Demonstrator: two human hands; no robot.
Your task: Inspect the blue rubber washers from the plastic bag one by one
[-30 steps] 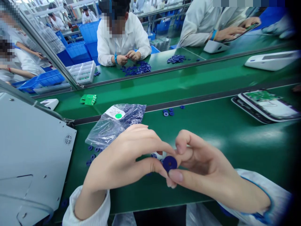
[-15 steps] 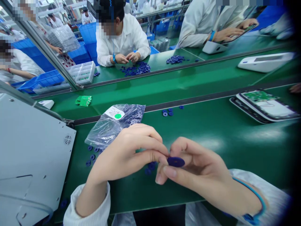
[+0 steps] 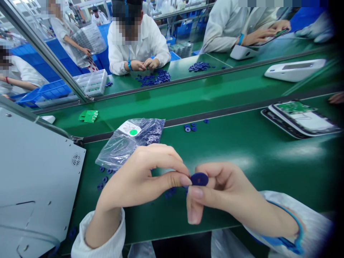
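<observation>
Blue disc (image 3: pixel 200 178), centre of frame, tilted with a broad face showing, held up between both hands above the green surface (image 3: pixel 150 225). Left hand (image 3: pixel 150 175): thumb and index narrowed to a pinch at the disc's left edge. Right hand (image 3: pixel 228 188): thumb at the near edge, fingers curled behind, one finger pointing down; also a narrow hold, exact finger contact behind the disc hidden. Loose blue rings (image 3: pixel 170 192) lie under the hands, partly covered; more rings (image 3: pixel 105 179) left of centre, beside the clear bag (image 3: pixel 129 143), and a small cluster (image 3: pixel 187 129) above the hands. For good handling, I'd say: light fingertip pinch on the rim only, faces free; one hand steadies while the other works the edge; no hard squeeze, since a thin, smooth-looking piece could slip or bend. Holding it low over the surface should make a drop harmless, though it could get mixed with the loose rings. Material and fine edge detail: can't tell.
</observation>
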